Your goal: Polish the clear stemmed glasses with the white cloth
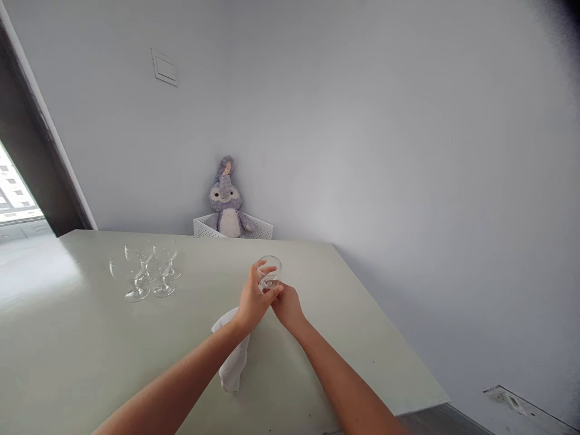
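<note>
A clear stemmed glass point(269, 269) is held up over the table, its round bowl tilted toward me. My left hand point(256, 297) wraps around the side of the bowl, with fingers showing through the glass. Just below, my right hand point(288, 303) is closed at the lower part of the glass; its fingertips and the stem are mostly hidden. Under my left forearm lies a crumpled white cloth point(234, 365) on the table, partly covered by the arm.
Several clear stemmed glasses point(138, 293) stand in a cluster on the left of the pale green table point(181, 344). Beyond the far edge, a grey plush toy point(230, 222) sits in a white perforated basket point(265, 231). Walls meet behind it. The table's right edge slopes toward me.
</note>
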A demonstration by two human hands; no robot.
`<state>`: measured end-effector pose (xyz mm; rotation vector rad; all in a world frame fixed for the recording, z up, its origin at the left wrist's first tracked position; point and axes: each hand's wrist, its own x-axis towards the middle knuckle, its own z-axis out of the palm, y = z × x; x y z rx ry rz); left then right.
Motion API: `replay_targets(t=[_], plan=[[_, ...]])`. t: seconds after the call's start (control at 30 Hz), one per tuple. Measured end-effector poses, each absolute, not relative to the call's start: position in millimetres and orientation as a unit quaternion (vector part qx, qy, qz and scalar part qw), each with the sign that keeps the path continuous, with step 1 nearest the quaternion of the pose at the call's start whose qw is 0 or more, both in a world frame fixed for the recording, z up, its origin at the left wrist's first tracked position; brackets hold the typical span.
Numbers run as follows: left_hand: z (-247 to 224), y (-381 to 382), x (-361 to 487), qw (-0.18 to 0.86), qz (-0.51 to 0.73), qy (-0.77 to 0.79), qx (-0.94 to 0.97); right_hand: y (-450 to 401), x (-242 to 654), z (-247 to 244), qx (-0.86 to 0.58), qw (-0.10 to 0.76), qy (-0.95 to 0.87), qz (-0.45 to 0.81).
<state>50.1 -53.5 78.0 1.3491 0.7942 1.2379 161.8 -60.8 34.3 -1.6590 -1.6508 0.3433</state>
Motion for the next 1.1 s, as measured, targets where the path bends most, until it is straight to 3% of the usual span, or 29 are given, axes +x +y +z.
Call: replay_targets(t=[0.2,0.43,0.7,0.93,1.1], plan=[[54,-44,11,0.448,0.461,0.424,0.638,-19,224,6,-0.757,0.33,-0.56,0.066],[-4,-26,-29,0.37,0.509,0.524,0.574,20,295,-15,-0.834,0.276,-0.475,0.052],[-13,-19,-32,0.412,0.519,0.515,0.544,38,325,-20,-0.875,0.253,-0.409,0.054],[-11,-22,-32,0.421,0.531,0.513,0.527,29,335,-24,-0.871,0.289,-0.392,0.072],[1,-18,-50,0.462,0.667,0.504,0.296,-9,334,-26,-0.862,0.346,-0.362,0.079]])
